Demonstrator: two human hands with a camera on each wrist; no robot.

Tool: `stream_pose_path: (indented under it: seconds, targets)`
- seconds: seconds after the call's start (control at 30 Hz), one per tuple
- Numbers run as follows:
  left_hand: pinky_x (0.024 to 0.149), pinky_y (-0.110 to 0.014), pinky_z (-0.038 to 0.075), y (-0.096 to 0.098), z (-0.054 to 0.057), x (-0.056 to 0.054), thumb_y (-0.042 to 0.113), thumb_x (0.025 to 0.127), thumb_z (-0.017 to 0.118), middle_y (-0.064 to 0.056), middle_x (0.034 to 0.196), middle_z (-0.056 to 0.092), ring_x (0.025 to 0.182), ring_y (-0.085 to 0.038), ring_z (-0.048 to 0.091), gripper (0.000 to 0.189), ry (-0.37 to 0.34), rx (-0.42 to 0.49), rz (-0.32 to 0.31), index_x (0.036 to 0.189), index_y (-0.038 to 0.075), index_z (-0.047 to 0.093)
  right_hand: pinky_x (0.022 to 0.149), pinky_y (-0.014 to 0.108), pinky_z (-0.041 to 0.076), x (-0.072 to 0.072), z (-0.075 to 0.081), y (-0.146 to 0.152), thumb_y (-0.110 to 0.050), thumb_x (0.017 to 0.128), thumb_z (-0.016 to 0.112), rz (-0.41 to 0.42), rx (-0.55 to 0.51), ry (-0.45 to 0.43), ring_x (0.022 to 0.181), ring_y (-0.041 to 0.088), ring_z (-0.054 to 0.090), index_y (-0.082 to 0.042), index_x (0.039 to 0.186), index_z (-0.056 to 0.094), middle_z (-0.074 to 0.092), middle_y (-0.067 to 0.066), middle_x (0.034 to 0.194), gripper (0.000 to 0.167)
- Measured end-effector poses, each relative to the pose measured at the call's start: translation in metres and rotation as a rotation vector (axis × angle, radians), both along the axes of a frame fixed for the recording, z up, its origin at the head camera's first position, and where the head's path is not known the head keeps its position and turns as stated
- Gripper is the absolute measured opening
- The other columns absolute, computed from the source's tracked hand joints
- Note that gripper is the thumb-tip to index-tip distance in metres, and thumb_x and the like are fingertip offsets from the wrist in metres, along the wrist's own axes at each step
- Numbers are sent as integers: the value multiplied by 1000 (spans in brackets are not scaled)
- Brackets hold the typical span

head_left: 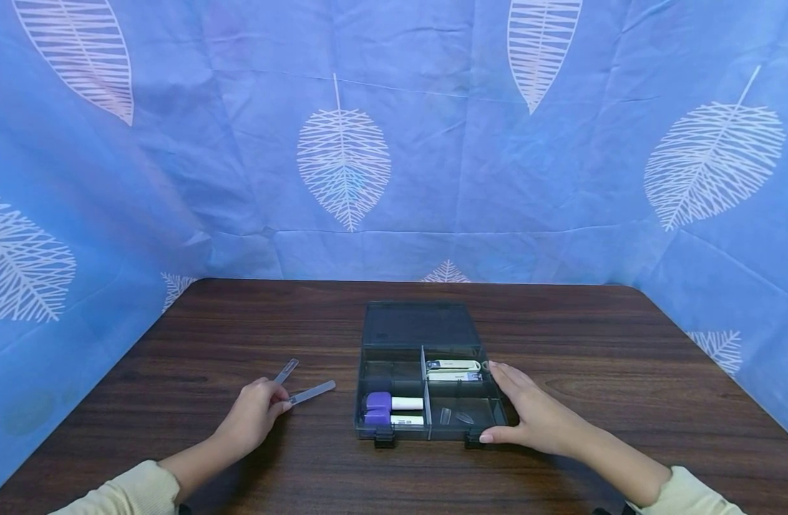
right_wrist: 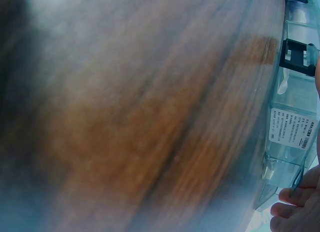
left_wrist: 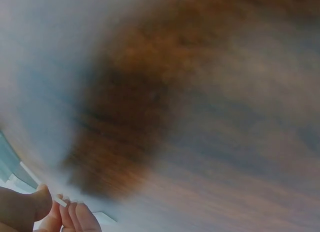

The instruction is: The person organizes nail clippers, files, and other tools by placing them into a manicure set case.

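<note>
My left hand (head_left: 257, 413) pinches a translucent flat strip like a nail file (head_left: 313, 393) between thumb and fingers, over the table left of the box. A second such strip (head_left: 287, 370) sticks out past the fingers; whether it is held or lies on the table I cannot tell. My right hand (head_left: 535, 411) rests against the right side of a dark see-through divided box (head_left: 426, 435), thumb at its front edge, fingers fairly straight along the side. Its lid (head_left: 419, 323) is folded back. Nail clippers (head_left: 454, 365) lie in its back right compartment.
Two purple-capped white bottles (head_left: 394, 411) lie in the front left compartment. Small clear pieces (head_left: 463, 417) are in the front right one. Black latches (head_left: 384, 436) jut from the box front. A blue leaf-patterned cloth (head_left: 419, 179) hangs behind the brown wooden table (head_left: 271, 322).
</note>
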State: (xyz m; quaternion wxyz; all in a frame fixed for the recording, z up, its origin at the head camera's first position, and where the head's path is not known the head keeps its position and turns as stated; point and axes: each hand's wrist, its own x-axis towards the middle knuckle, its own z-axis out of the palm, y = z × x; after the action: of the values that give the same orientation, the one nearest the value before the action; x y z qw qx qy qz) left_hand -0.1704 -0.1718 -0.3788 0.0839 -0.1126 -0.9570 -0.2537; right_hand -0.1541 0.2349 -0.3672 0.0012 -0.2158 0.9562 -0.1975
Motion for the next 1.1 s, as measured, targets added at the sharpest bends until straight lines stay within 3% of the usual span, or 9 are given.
stream_pose_path:
  seconds: [0.6, 1.1]
  targets:
    - [58, -23, 48, 9, 10, -3, 0, 82, 65, -6, 80, 58, 68, -11, 52, 3, 73, 66, -33, 85, -1, 65, 95, 63, 36, 2, 1, 1, -62, 74, 64, -2, -12, -1, 131, 48, 30, 4, 144, 24, 29, 29, 145, 104]
    - [57, -18, 47, 38, 16, -7, 2, 81, 67, -4, 77, 57, 66, -8, 51, 4, 143, 136, -74, 81, -1, 64, 95, 62, 37, 0, 1, 0, -65, 73, 62, -10, 8, -3, 130, 48, 31, 3, 145, 23, 30, 30, 144, 106]
